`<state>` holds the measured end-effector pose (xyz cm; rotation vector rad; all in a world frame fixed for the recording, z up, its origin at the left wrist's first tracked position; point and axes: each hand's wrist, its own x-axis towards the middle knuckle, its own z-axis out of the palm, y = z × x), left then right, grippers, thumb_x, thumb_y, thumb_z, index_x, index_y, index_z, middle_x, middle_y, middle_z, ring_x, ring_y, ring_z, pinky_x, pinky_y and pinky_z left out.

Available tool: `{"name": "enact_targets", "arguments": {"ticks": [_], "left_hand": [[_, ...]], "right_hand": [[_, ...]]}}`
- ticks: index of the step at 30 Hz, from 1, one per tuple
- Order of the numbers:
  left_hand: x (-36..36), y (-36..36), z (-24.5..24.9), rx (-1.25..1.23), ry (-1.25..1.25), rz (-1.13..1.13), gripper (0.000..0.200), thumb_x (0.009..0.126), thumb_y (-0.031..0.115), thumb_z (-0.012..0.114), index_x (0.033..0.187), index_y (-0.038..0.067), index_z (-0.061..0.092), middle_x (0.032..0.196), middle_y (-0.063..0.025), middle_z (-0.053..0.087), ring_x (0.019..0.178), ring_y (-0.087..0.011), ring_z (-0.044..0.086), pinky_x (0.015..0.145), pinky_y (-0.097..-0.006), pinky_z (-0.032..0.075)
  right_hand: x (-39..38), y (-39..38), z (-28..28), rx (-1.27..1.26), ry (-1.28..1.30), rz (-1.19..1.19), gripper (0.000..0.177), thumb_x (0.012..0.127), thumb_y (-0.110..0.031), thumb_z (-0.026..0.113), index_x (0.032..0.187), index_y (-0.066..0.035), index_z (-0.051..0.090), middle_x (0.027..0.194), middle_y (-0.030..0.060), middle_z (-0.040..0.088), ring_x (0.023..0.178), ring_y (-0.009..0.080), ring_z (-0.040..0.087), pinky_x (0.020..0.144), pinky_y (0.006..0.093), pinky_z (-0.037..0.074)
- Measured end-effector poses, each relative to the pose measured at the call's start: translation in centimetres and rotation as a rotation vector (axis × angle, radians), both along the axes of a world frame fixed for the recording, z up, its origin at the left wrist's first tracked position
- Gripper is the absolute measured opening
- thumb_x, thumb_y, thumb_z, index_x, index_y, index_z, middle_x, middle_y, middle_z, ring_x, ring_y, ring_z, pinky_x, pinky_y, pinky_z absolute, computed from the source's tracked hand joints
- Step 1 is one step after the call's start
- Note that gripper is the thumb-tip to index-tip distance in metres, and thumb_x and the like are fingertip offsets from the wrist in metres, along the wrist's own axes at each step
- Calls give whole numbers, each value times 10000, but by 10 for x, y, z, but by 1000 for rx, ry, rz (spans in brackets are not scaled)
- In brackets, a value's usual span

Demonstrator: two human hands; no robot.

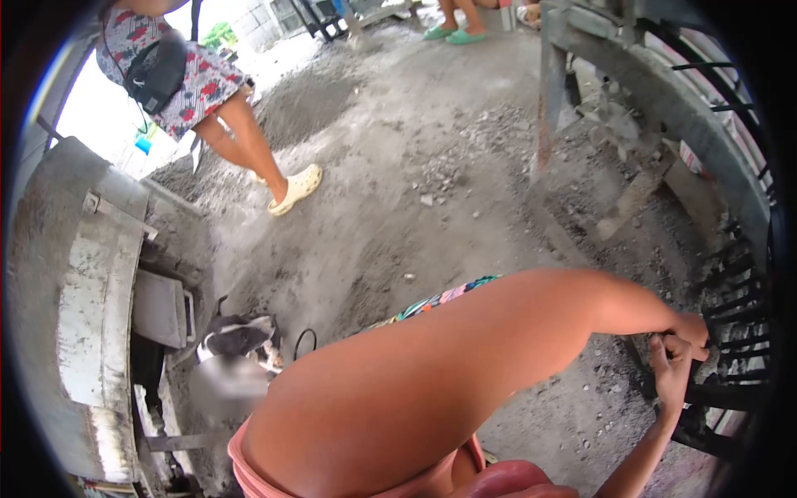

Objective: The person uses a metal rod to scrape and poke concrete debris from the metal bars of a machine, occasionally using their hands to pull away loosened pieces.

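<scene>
My left arm stretches across the lower part of the view, and my left hand is at the right beside a row of black metal bars. Its fingers are curled together; what they hold, if anything, is too small to tell. Just below, my right hand reaches up from the lower right with bent fingers and meets my left hand. Whatever may be between its fingers is hidden.
A person in a flowered garment and pale clogs stands upper left. Another person's feet in green sandals show at the top. A black and white animal is lower left, near a worn metal casing. Gravel lies on the ground.
</scene>
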<state>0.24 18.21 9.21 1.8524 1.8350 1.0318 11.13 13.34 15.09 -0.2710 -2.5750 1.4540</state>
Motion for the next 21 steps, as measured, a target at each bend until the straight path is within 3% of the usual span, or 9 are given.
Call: {"name": "enact_targets", "arguments": {"ticks": [4, 8, 13, 18, 21], "left_hand": [[-2, 6, -5, 97, 63, 25, 472, 783, 411, 484, 615, -9, 618, 605, -217, 570, 590, -404, 578, 578, -467, 459], [-4, 12, -10, 202, -18, -2, 464, 780, 398, 485, 599, -11, 610, 579, -219, 556, 575, -399, 574, 573, -474, 449], [-4, 10, -11, 107, -77, -6, 453, 776, 381, 499, 604, -27, 599, 596, -232, 556, 565, -400, 563, 564, -480, 433], [-7, -25, 31, -67, -41, -98, 451, 790, 364, 497, 599, -37, 576, 596, -232, 551, 551, -397, 548, 549, -475, 410], [-5, -16, 21, -57, -35, -89, 451, 793, 363, 495, 599, -37, 574, 598, -231, 552, 552, -395, 549, 549, -473, 408]], "right_hand": [[-2, 1, 3, 57, 37, 14, 427, 855, -140, 619, 564, -14, 332, 533, -32, 314, 538, 71, 261, 464, 288, 205], [-2, -4, 10, -15, -1, -7, 394, 853, -149, 618, 541, 16, 443, 485, -16, 420, 487, 53, 334, 441, 275, 251], [-3, -3, 9, 59, 20, -9, 386, 865, -156, 596, 540, 22, 484, 477, -5, 461, 477, 44, 363, 430, 266, 258], [-3, -4, 9, 34, 31, -24, 393, 861, -151, 595, 529, 15, 461, 469, -18, 440, 471, 44, 350, 427, 266, 256], [-3, -5, 11, 50, 14, -54, 402, 860, -150, 594, 523, 12, 448, 465, -22, 428, 471, 43, 344, 423, 267, 253]]}}
